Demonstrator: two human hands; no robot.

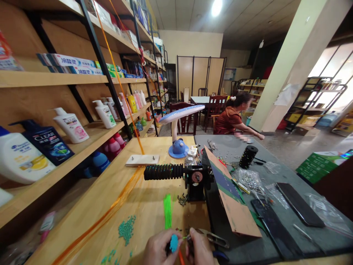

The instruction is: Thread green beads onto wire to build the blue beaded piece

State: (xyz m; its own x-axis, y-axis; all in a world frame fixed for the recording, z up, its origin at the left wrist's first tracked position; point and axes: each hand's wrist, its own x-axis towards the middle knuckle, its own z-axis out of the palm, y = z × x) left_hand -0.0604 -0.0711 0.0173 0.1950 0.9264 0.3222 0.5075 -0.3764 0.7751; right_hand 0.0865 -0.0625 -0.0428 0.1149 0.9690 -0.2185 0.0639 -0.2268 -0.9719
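Note:
At the bottom edge of the view my left hand (pixel 157 248) pinches a small blue piece (pixel 173 243). My right hand (pixel 199 250) holds metal pliers (pixel 213 238) whose tip meets that piece; an orange strand (pixel 180 257) runs down between the hands. A bundle of bright green strands (pixel 167 211) lies on the wooden table (pixel 146 191) just beyond my hands. Small teal beads (pixel 127 229) are scattered to the left. A black ridged roller on a stand (pixel 176 173) sits further back.
Orange cord (pixel 121 88) slants from the shelves down across the table. Cardboard sheet (pixel 234 206), two dark phones (pixel 299 208) and plastic bags lie on the grey table at right. A blue lamp (pixel 178 145) stands behind. Another person (pixel 233 117) works beyond. Bottle shelves line the left.

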